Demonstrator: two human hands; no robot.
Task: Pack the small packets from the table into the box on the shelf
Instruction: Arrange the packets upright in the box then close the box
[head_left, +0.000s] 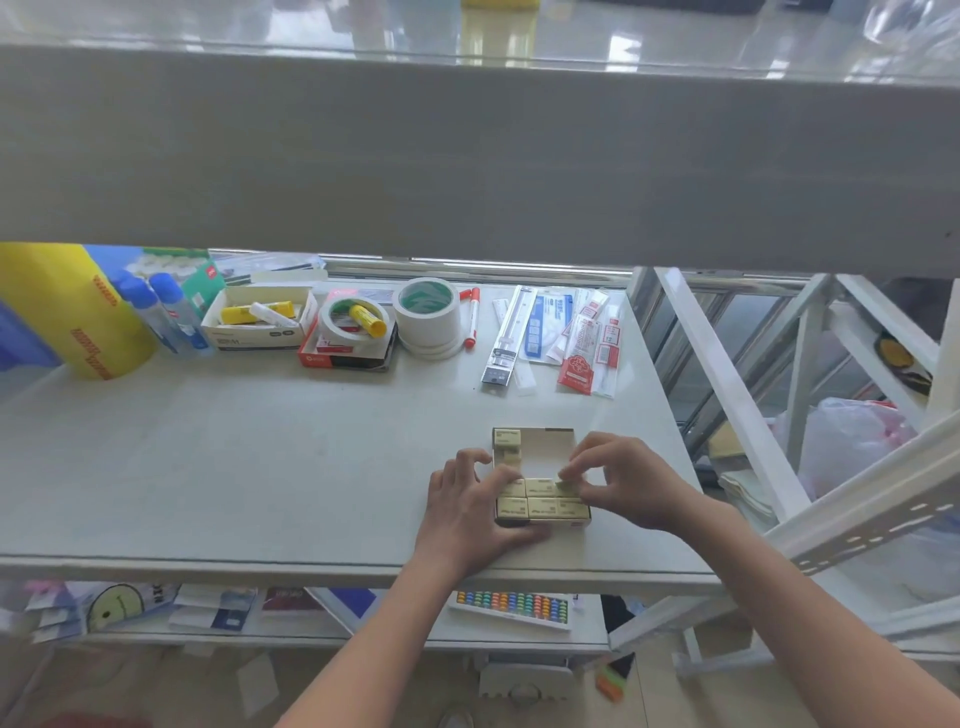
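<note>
A small open cardboard box lies flat on the white shelf, near its front right. Several small cream packets fill its near end in rows, and two more packets sit in its far left corner. My left hand rests against the box's left side, fingers on the near packets. With its fingertips, my right hand pinches one small packet at the right end of the filled rows, pressed down among the others.
Along the back of the shelf stand a yellow roll, glue bottles, a box of glue sticks, tape rolls, a red marker and bagged stationery. White metal frame bars rise at the right.
</note>
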